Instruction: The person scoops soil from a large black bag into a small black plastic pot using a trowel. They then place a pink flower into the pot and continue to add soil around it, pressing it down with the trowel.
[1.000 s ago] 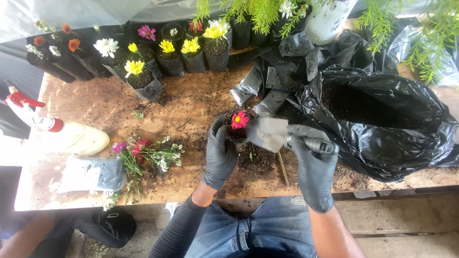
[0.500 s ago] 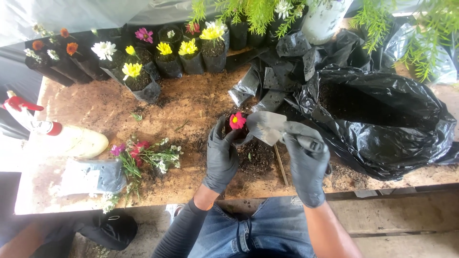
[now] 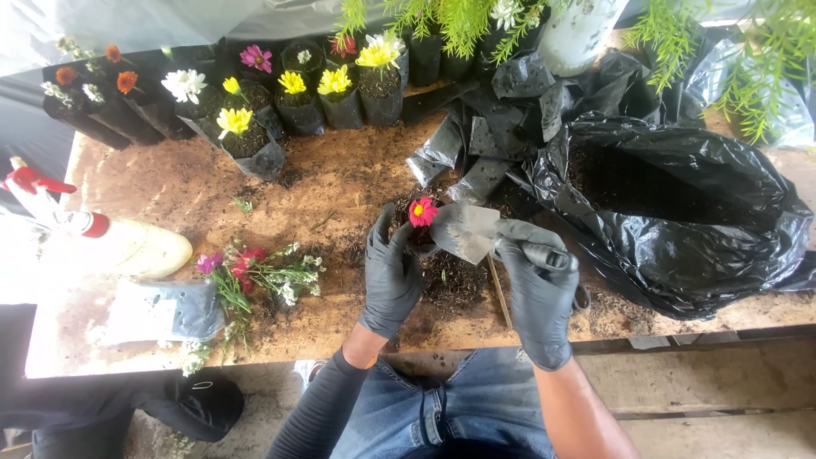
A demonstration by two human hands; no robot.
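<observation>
Fingers of left hand point(image 3: 391, 276) around black grow bag point(image 3: 419, 240), right hand point(image 3: 538, 293) gripping trowel point(image 3: 476, 231).

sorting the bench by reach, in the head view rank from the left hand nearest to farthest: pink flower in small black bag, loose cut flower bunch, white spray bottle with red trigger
1. Pink flower in small black bag, at the left hand fingertips.
2. Loose cut flower bunch, left of it.
3. White spray bottle with red trigger, at the table's far left edge.

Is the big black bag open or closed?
Open. The big black bag lies on the table with its mouth spread wide, and dark soil shows inside.
</observation>
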